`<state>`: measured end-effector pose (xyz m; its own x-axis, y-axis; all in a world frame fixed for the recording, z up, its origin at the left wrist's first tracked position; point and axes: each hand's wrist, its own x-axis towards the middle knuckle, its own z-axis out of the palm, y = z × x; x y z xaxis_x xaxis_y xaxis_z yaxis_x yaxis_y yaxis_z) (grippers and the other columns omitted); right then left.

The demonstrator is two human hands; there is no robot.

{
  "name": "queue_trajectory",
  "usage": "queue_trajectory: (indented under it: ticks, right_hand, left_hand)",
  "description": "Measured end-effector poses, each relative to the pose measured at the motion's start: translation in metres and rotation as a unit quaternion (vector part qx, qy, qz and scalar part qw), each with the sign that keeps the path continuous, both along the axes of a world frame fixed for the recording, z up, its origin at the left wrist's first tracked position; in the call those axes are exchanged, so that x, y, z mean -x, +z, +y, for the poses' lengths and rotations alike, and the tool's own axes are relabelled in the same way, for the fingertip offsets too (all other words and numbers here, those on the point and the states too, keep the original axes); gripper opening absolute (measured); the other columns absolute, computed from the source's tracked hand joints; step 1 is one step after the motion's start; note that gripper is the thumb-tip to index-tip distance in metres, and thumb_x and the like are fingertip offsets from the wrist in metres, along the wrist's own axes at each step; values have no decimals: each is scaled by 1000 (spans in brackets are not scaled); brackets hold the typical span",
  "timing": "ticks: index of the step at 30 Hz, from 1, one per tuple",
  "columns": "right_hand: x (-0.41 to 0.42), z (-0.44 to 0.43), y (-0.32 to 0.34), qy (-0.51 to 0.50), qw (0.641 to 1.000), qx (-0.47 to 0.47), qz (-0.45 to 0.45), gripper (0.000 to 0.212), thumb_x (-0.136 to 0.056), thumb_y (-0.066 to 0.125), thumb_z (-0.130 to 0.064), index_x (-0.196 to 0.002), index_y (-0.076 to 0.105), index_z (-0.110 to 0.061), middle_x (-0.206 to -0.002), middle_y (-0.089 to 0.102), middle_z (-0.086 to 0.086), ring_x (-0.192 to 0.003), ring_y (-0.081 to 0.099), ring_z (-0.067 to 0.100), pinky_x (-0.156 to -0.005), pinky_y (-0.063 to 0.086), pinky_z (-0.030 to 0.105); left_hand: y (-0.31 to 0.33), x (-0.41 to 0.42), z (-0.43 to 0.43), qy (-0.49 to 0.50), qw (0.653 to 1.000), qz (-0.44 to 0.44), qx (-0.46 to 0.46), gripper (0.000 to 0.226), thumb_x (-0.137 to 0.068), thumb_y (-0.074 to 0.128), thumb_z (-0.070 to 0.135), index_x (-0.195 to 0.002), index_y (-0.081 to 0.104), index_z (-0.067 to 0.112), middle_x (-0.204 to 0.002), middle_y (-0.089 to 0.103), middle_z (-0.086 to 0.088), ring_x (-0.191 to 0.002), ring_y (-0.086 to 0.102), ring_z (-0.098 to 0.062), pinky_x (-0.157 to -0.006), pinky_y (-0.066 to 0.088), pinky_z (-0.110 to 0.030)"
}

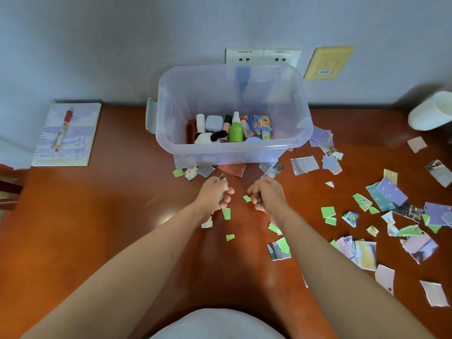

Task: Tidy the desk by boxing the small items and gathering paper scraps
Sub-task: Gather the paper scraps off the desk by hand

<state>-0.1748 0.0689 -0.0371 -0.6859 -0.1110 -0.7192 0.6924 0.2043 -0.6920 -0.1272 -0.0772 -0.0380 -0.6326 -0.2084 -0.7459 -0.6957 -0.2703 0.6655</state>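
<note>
— Both hands are clenched on paper: the left hand (212,192) grips a bunch of paper scraps (222,198), and the right hand (266,194) curls round what looks like one or two more.

— Where's everything else?

— One green scrap (247,198) lies between the two fists. Just beyond the knuckles stands the clear storage box (234,150), with the small items (234,129) already in it. Most of the loose pieces (391,192) lie well out to the right of the right hand.

— So what might go wrong?

— I'd say the left fist is filling up. If it opens to take another bit, some could drop back onto the desk (110,216). Reaching right, a forearm could sweep pieces towards the near edge. The ones tucked against the box's base, past the fingertips, are easy to miss unless it's lifted.
</note>
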Motion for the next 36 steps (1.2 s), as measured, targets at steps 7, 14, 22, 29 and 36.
queue_trajectory:
  ticks: [7,14,22,29,36]
  right_hand:
    - [-7,5,-16,179,965,-140,130,16,-91,54,-20,-103,65,-21,-91,60,-8,-79,56,10,-64,45,25]
    - [-16,2,-20,312,853,-352,228,23,-88,60,-33,-111,60,-30,-105,64,-10,-96,62,16,-71,43,26]
    - [-13,-6,-19,351,830,-372,222,9,-87,56,-23,-88,64,-27,-96,66,-8,-86,63,22,-64,47,28]
    - [-21,-11,-16,130,974,-136,128,6,-80,68,-18,-81,71,-12,-80,63,-5,-75,57,12,-65,51,31]
    - [-34,-1,-1,-9,994,56,-98,6,-75,53,-5,-70,55,-4,-63,51,9,-46,42,15,-43,29,19]
  left_hand:
    - [4,-17,-1,14,996,62,-60,36,-89,55,-5,-114,57,22,-91,63,-5,-71,61,-19,-63,48,-28]
    - [-9,-20,-5,-45,995,9,92,24,-85,68,20,-75,46,19,-66,44,3,-55,39,-12,-50,33,-23]
    - [-14,-38,-5,-340,863,25,374,35,-72,76,40,-100,55,33,-85,52,14,-87,55,-5,-74,40,-25]
    - [-14,-43,-2,-352,819,35,452,32,-73,74,47,-97,58,32,-101,56,11,-85,61,-11,-76,48,-29]
    - [-16,-49,2,-357,796,34,487,23,-81,67,48,-92,64,28,-102,57,8,-85,61,-14,-74,48,-29]
